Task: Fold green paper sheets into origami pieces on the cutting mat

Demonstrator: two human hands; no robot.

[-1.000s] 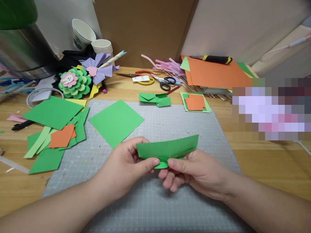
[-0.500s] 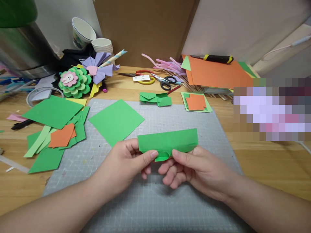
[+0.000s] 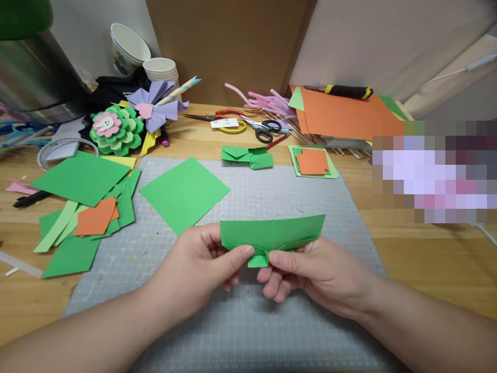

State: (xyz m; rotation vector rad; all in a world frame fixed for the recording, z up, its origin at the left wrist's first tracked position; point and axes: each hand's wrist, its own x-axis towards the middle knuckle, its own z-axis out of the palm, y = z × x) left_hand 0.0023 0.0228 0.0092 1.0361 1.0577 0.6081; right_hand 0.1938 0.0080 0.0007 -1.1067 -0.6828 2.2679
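A folded piece of green paper is held up between my two hands over the grey cutting mat. My left hand pinches its left part, thumb in front and fingers behind. On the right part my right hand does the same, its lower fingers curled beneath. Between the thumbs a small flap sticks out at the bottom edge. Behind my left hand a flat green paper square lies on the mat. Farther back are small folded green paper pieces.
Paper scraps are heaped at the left. Two pairs of scissors lie behind the mat. A stack of small orange and green sheets sits at its back right corner. Larger orange sheets carry a black-and-yellow cutter. Paper flowers stand back left.
The paper's upper part has spread wider and tilted, its right end now reaching farther right. The flap between the thumbs sits lower and shows more squarely. Both hands keep their hold.
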